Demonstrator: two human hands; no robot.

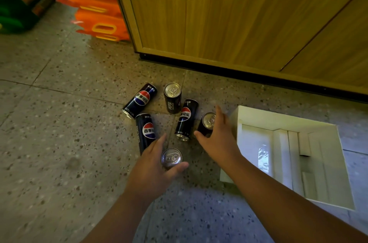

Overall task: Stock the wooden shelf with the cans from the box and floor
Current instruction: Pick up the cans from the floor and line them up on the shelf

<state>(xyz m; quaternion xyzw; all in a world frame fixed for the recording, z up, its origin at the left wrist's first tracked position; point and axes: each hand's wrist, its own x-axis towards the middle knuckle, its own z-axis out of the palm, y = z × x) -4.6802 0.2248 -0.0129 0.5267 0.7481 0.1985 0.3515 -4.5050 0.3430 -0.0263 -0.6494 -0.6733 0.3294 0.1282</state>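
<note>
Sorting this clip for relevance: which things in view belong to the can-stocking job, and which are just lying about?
Part of the job:
- six cola cans on the floor: three upright, three lying down
- white box
- wooden cabinet
- left hand and right hand, each open around an upright can

Just lying about:
- orange cartons
- green packs

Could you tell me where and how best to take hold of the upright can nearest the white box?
Grip the upright can around its cylindrical side wall just below the lid, coming from above and the near side. It stands upright, and the right hand is already spread open over it, thumb left, fingers right.
</note>
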